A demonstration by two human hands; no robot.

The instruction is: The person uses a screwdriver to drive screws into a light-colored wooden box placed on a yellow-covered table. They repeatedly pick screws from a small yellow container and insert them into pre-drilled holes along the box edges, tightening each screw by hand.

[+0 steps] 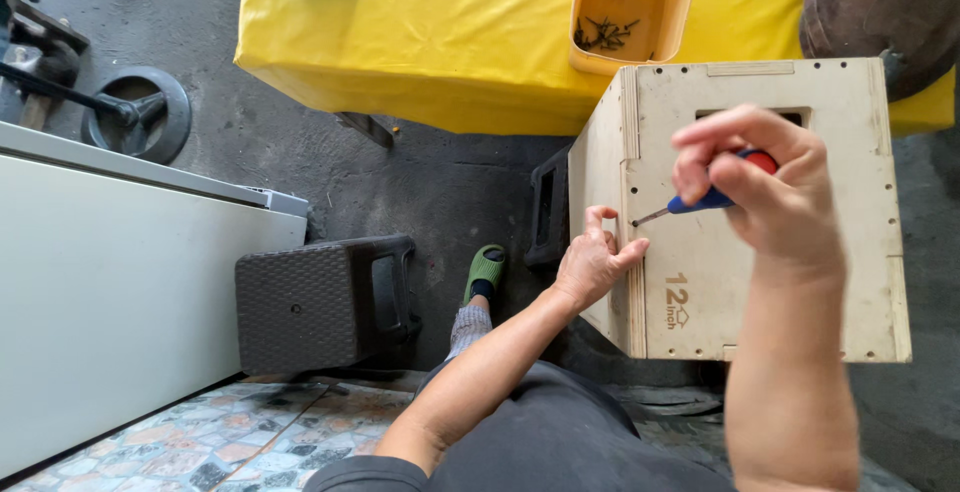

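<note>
- Two hands on one job: my right hand (765, 187) is wrapped around a blue-and-red-handled screwdriver (712, 195), its metal tip set at a hole in the edge strip of the pale plywood box (780, 282) that stands in front of my knees.
- My left hand (592, 264) braces the box's near corner, thumb on the top face, fingertips pinched at the spot where the tip lands — whether they hold a screw there I cannot tell.
- I judge this to be the driving step: the tip is seated at the hole, so what comes next calls for steady downward pressure, the shaft kept square to the wood and the box kept from sliding.
- A mark is burnt into the box's top face, low near the left edge — dark brown numerals above a small arrow-like outline.
- A yellow plastic tub (630, 7) with dark screws in its bottom sits on the yellow-covered table (420, 32) just beyond the box.
- A dark brown plastic stool (320, 302) stands at my left, and my green slipper (486, 268) shows between it and the box.
</note>
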